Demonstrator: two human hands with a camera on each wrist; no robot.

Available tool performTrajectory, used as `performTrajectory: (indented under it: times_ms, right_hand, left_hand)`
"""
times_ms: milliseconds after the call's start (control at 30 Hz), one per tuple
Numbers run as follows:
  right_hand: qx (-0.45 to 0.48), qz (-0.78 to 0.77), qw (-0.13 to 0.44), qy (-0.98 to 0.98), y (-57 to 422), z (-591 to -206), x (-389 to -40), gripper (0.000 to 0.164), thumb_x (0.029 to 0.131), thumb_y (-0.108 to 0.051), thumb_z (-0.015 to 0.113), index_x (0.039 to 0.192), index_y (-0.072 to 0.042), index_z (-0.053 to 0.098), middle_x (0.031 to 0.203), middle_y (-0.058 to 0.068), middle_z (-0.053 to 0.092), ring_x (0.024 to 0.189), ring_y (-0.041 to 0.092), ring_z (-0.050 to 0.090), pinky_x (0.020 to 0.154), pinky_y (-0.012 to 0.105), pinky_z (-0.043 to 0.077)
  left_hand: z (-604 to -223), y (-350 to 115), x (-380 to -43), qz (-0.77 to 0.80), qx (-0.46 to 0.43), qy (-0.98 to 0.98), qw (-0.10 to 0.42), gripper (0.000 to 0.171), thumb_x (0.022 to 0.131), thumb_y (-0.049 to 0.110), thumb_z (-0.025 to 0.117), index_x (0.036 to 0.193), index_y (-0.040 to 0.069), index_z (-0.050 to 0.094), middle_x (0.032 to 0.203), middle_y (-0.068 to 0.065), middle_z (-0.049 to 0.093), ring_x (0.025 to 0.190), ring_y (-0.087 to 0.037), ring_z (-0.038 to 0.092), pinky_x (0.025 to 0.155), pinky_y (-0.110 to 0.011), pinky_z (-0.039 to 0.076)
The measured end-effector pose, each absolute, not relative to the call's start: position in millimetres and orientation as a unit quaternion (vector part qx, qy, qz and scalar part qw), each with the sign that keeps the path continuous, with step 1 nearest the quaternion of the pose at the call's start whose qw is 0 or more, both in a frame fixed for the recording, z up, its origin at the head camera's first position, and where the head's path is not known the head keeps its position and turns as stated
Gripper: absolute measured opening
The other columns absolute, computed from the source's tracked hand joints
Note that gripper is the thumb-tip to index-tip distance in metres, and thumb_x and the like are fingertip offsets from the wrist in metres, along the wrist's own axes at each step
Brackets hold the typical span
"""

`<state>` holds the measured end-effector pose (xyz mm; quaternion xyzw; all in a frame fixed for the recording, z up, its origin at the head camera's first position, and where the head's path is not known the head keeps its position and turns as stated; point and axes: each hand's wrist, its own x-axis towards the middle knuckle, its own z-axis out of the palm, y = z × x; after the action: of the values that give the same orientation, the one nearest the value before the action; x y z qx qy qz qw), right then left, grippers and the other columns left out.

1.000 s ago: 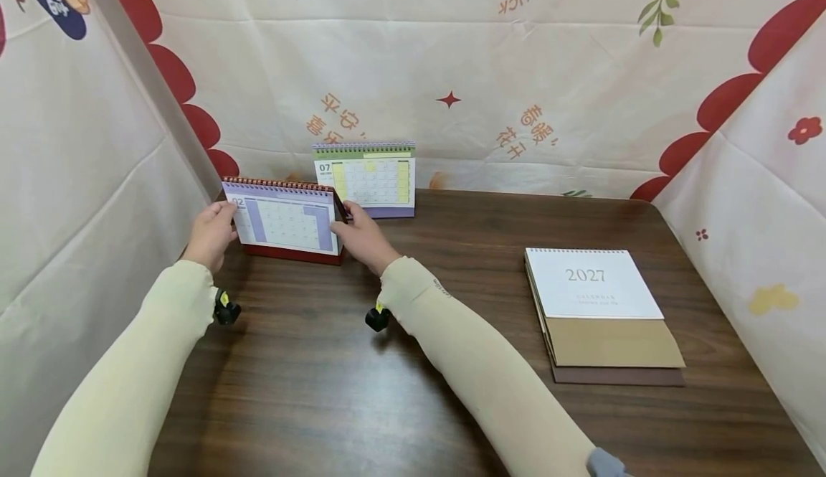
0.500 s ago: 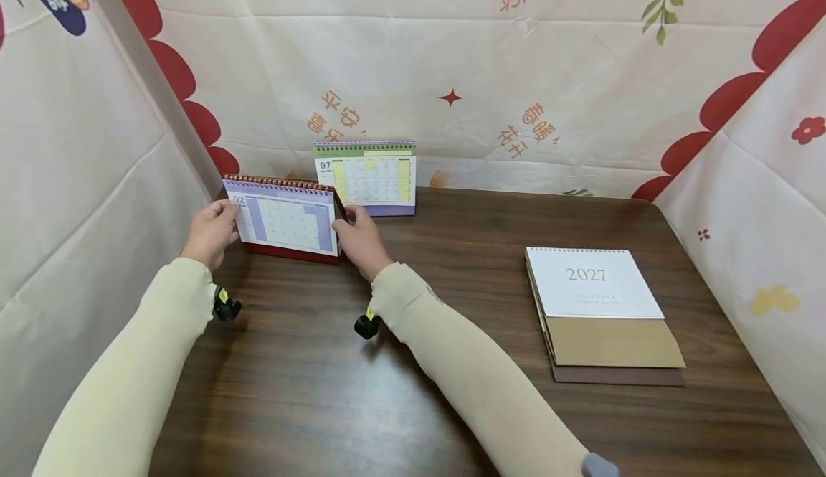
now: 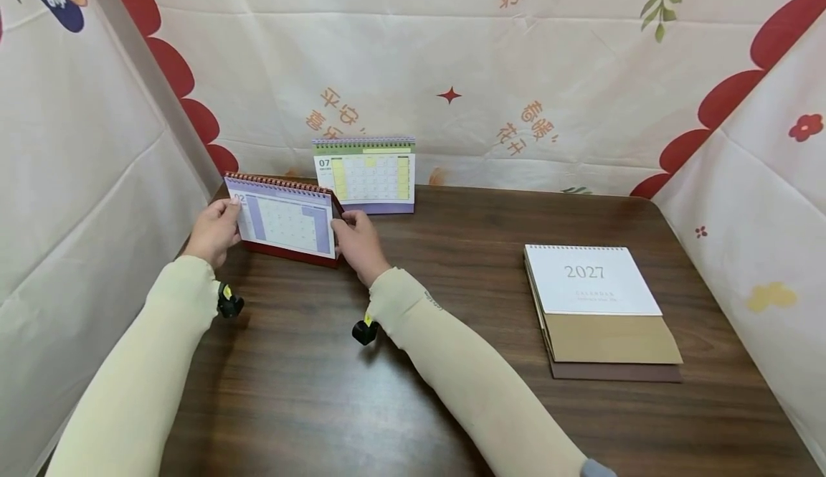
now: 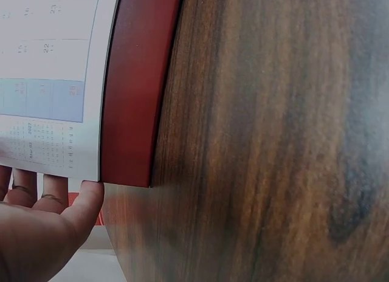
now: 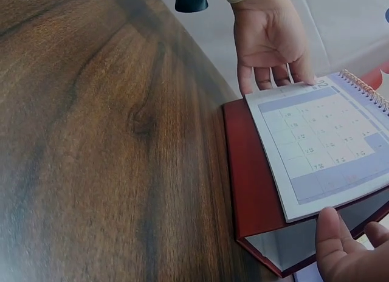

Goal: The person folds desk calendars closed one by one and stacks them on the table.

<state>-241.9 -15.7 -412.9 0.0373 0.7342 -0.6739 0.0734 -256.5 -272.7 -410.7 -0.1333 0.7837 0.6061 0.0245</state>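
A desk calendar (image 3: 284, 222) with a dark red stand, spiral binding and a purple-and-white page marked 02 stands upright at the table's back left. My left hand (image 3: 214, 233) holds its left side, thumb at the page edge and fingers behind. My right hand (image 3: 363, 246) grips the opposite side, thumb at the front of the page edge. Seen from the right wrist, the red stand (image 5: 249, 166) forms a hollow wedge under the pages. The left wrist view shows the stand's lower strip (image 4: 137, 93) close along the table.
Just behind stands a green-topped calendar (image 3: 374, 179) marked 07, partly overlapped by the red one. A white 2027 calendar (image 3: 594, 280) with a tan and brown base sits on the right. Printed cloth (image 3: 484, 54) walls the wooden table (image 3: 310, 391) at the back and sides.
The red calendar has turned slightly, its right end coming a little nearer me. Both hands keep their hold, and my right forearm has shifted slightly left.
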Motion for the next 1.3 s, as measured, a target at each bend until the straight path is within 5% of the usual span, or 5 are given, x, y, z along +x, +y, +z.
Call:
performTrajectory:
  times_ms: [333,767,967,1300]
  right_hand:
    - [0.025,-0.678,0.101,0.728,-12,-410,-241,0.043,0.097,-0.046,0.059,0.119,-0.009,0.054,0.106,0.007,0.058,0.083,0.020,0.061,0.075,0.039,0.058]
    - [0.000,-0.621,0.158,0.767,-7,-400,-241,0.074,0.094,-0.070,0.044,0.135,-0.009,0.055,0.112,0.010,0.060,0.096,0.035,0.063,0.087,0.050,0.052]
    - [0.003,-0.541,0.171,0.823,-2,-387,-247,0.095,0.087,-0.084,0.031,0.145,-0.012,0.051,0.142,0.007,0.053,0.126,0.023,0.051,0.103,0.042,0.041]
    - [0.019,-0.558,0.195,0.806,-2,-376,-250,0.081,0.092,-0.074,0.043,0.148,-0.015,0.049,0.148,0.004,0.048,0.131,0.018,0.044,0.110,0.041,0.034]
  left_hand:
    - [-412,-271,-257,0.595,-0.136,0.792,0.008,0.064,0.105,0.050,0.030,0.150,0.004,0.034,0.152,-0.020,0.034,0.133,-0.032,0.038,0.109,-0.050,0.035]
    - [-417,-267,-261,0.599,-0.152,0.786,-0.008,0.061,0.105,0.049,0.032,0.149,0.008,0.038,0.147,-0.017,0.037,0.120,-0.025,0.042,0.105,-0.048,0.039]
    - [-420,-262,-262,0.599,-0.155,0.785,-0.024,0.059,0.105,0.048,0.033,0.147,0.007,0.040,0.138,-0.016,0.042,0.111,-0.022,0.044,0.097,-0.043,0.042]
    - [-420,-263,-262,0.599,-0.165,0.783,-0.016,0.063,0.103,0.052,0.032,0.150,0.010,0.039,0.141,-0.015,0.041,0.117,-0.025,0.042,0.104,-0.047,0.039]
